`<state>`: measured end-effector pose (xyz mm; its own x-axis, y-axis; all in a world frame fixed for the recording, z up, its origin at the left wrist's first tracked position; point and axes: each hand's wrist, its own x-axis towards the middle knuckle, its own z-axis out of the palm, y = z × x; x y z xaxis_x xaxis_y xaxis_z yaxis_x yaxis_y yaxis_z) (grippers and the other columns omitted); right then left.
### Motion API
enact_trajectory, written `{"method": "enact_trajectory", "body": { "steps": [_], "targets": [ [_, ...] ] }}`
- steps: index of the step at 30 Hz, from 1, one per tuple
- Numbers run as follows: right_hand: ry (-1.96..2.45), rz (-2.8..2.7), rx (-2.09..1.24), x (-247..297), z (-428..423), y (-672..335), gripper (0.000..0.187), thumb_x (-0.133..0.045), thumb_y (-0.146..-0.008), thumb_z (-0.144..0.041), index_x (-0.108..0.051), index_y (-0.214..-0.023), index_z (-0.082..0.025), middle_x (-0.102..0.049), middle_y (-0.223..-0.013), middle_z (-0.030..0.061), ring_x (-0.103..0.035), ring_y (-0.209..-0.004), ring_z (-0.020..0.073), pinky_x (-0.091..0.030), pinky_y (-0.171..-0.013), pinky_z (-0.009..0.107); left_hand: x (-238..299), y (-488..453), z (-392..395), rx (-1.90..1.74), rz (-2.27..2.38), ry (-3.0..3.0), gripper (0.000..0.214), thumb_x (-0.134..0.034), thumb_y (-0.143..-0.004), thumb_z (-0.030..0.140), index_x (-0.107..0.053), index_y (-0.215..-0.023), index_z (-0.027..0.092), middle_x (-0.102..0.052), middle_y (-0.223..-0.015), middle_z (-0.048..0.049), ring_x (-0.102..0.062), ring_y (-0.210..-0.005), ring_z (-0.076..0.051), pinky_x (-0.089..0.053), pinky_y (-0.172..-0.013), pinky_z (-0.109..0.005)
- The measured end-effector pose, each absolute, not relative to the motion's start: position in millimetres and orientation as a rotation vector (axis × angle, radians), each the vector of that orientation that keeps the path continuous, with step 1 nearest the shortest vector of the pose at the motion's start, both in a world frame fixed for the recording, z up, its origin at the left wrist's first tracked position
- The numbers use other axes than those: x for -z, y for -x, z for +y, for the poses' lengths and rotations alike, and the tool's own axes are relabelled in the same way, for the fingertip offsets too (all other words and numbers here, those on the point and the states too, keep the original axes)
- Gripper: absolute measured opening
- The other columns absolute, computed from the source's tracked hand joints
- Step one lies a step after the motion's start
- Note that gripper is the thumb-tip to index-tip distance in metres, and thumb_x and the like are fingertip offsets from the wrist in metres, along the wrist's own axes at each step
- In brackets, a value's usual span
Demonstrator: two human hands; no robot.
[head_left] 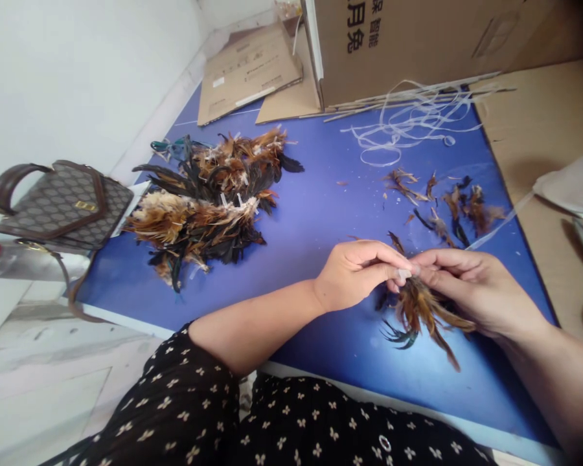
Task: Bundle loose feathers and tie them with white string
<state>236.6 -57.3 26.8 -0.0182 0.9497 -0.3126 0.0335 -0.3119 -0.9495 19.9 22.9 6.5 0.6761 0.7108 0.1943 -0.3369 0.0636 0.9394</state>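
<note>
A small bundle of brown and dark feathers (420, 307) hangs tips down between my two hands, above the blue tabletop. At its bound top, a bit of white ribbon (404, 274) shows. My left hand (357, 272) pinches this top between thumb and fingers. From the other side my right hand (471, 285) is also closed at the top, fingertips meeting the left ones. A thin translucent ribbon (498, 230) runs from behind my right hand toward the right edge. Loose feathers (459, 207) lie scattered just beyond my hands.
A large pile of feather bundles (214, 207) covers the table's left part. Tangled white ribbon (412, 123) lies at the back, before a big cardboard box (418, 45). Flattened cardboard (247, 68) sits at the far left corner. A patterned handbag (68, 207) stands at the left edge.
</note>
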Motion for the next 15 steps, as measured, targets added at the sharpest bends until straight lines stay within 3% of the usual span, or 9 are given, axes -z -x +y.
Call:
{"method": "enact_trajectory", "body": {
  "steps": [5,11,15],
  "targets": [
    [1.531,-1.343,-1.198,-36,-59,-254,0.061,-0.094,-0.081,-0.079,-0.082,-0.08,-0.019,-0.071,-0.071,0.0038,-0.056,-0.063,0.0134,-0.046,-0.056,0.025,-7,-19,24,-0.619,0.532,-1.294,0.026,-0.093,-0.096,0.039,-0.084,-0.096,0.014,-0.077,-0.078,-0.0038,-0.075,-0.069,-0.012,-0.067,-0.07,-0.028],
    [1.426,-1.542,-0.941,-49,-70,-272,0.039,-0.084,-0.103,-0.056,-0.079,-0.083,-0.023,-0.07,-0.078,0.0031,-0.06,-0.069,0.0155,-0.048,-0.061,0.029,-13,-23,20,-0.461,0.64,-1.135,0.046,-0.107,-0.077,0.037,-0.073,-0.099,0.015,-0.075,-0.073,0.0002,-0.07,-0.06,-0.01,-0.061,-0.06,-0.025],
    [1.225,-1.698,-0.904,-53,-70,-263,0.028,-0.081,-0.107,-0.043,-0.083,-0.086,-0.025,-0.074,-0.079,0.004,-0.065,-0.07,0.0163,-0.052,-0.063,0.031,-14,-24,19,-0.385,0.636,-1.115,0.049,-0.109,-0.073,0.037,-0.071,-0.095,0.015,-0.076,-0.074,-0.001,-0.07,-0.061,-0.01,-0.059,-0.057,-0.024]
  ]
}}
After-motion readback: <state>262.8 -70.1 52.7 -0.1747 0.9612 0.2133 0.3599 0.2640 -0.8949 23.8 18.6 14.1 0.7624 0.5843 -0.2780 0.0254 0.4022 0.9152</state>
